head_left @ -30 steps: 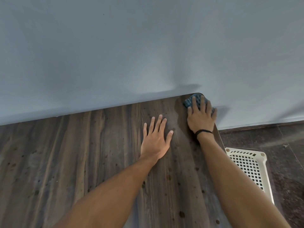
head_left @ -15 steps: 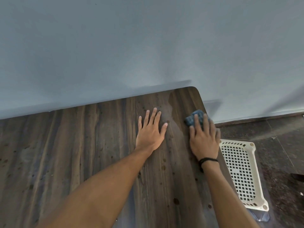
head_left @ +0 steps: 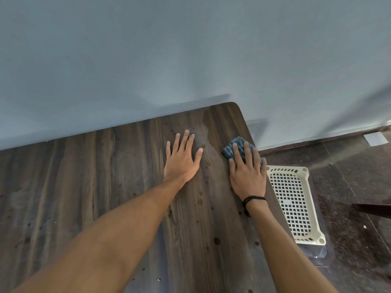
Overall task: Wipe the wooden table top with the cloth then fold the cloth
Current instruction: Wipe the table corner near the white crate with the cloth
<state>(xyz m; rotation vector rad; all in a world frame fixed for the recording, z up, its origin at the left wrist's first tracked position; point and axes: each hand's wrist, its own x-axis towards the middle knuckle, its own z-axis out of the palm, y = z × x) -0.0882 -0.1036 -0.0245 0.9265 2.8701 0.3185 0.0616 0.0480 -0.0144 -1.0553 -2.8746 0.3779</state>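
Our right hand (head_left: 248, 175) lies flat with straight, slightly spread fingers, pressing the blue cloth (head_left: 231, 147) onto the wooden table (head_left: 84, 187) at its right edge, near the far corner. Our left hand (head_left: 183, 163) rests palm-down just beside it, fingers extended on bare wood. Past the table's edge, a white lattice basket (head_left: 296, 199) sits on the dark floor (head_left: 349, 176).
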